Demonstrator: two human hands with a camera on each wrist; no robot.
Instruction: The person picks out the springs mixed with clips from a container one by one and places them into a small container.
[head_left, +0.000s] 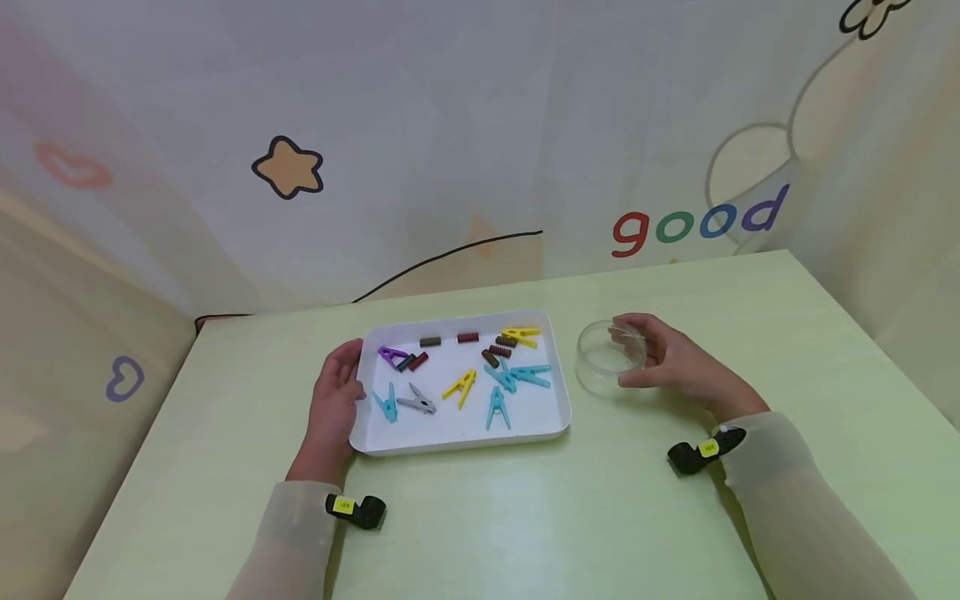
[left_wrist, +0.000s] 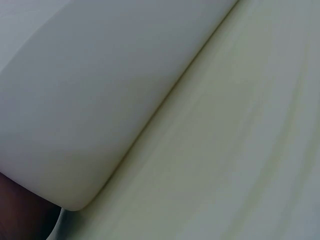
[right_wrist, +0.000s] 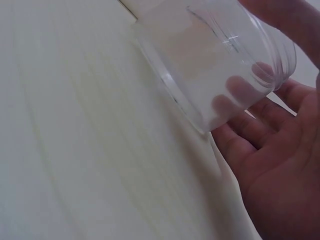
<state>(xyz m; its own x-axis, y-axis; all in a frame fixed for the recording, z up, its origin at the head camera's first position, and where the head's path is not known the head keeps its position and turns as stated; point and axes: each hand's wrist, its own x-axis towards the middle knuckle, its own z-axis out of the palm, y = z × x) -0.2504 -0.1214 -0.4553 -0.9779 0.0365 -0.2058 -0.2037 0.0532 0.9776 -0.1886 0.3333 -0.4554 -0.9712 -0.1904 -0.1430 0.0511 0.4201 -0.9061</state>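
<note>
My left hand grips the left side of a shallow white tray, its thumb over the rim. Clothespins lie in the tray: a purple one, a grey one, two yellow, and several light-blue ones. Among them are several small coil springs, dark red or dark green. To the right of the tray, my right hand holds a clear round jar between thumb and fingers. The right wrist view shows the fingers curving behind the transparent wall of the jar, its base close to the tabletop.
The pale green table extends on all sides of the tray. Behind it hangs a curtain printed with a star, hearts and the word "good". A small black camera is strapped to each wrist.
</note>
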